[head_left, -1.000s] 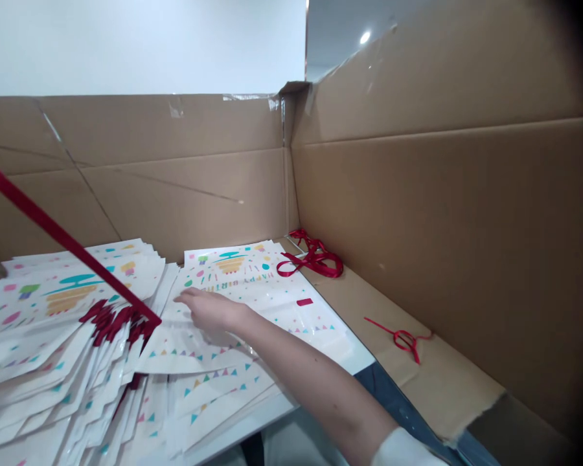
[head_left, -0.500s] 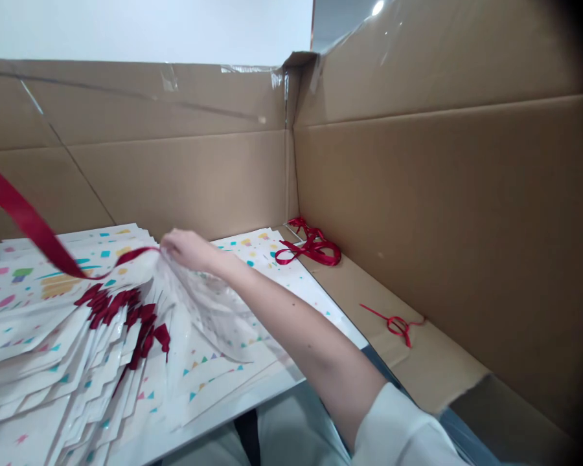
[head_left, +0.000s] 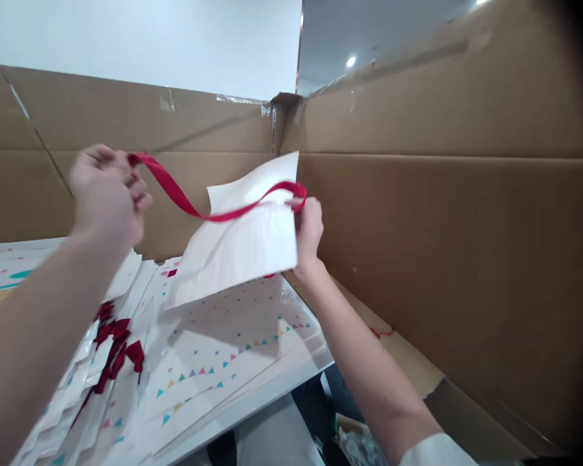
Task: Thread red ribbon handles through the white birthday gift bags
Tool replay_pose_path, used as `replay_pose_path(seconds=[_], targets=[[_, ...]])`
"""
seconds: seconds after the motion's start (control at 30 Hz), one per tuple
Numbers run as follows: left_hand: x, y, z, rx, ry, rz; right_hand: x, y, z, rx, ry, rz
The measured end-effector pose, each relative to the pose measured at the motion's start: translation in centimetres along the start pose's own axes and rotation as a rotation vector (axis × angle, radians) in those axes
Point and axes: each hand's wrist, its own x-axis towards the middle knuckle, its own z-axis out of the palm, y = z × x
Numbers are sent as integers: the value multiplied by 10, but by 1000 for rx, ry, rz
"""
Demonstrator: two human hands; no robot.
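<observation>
My left hand (head_left: 104, 194) is up close in front of me, mostly shut, and its fingers pinch one end of a thin, shiny red ribbon (head_left: 170, 189). My right hand (head_left: 309, 233) is nearly shut too, and it pinches the edge of a flat white gift bag (head_left: 238, 243) and holds it up in the air. The ribbon dips in a loose curve between my hands and crosses the front of the bag to my right hand. I think I hold my hands apart like this so the ribbon stays up and does not tangle. Right under the bag and my hands is a wide pile of white gift bags with little colored triangles (head_left: 214, 369). Below my left hand, a bunch of dark red ribbon ends (head_left: 116, 330) pokes out of the pile. The pile sits on a white table (head_left: 252, 427), which keeps the bags flat. Past my right hand, a tiny bit of red string (head_left: 381, 333) lies on a brown cardboard sheet (head_left: 408, 366). Farther off, tall brown cardboard walls (head_left: 418, 259) stand up beside the table and behind it, and they look like they are there to keep things from sliding off.
</observation>
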Motion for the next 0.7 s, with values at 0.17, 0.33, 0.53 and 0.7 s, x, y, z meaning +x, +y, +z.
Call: replay_pose_path(seconds=[0.17, 0.33, 0.53, 0.7], targets=[[-60, -86, 74, -304, 120, -234, -103, 16, -23, -180, -599, -292], [-115, -190, 98, -363, 202, -470, -168, 19, -19, -192, -1014, -240], [-135, -228, 90, -324, 257, -484, -169, 10, -24, -73, -1134, 49], [-141, -223, 86, -257, 221, -398, -133, -11, -19, -11, -815, 185]])
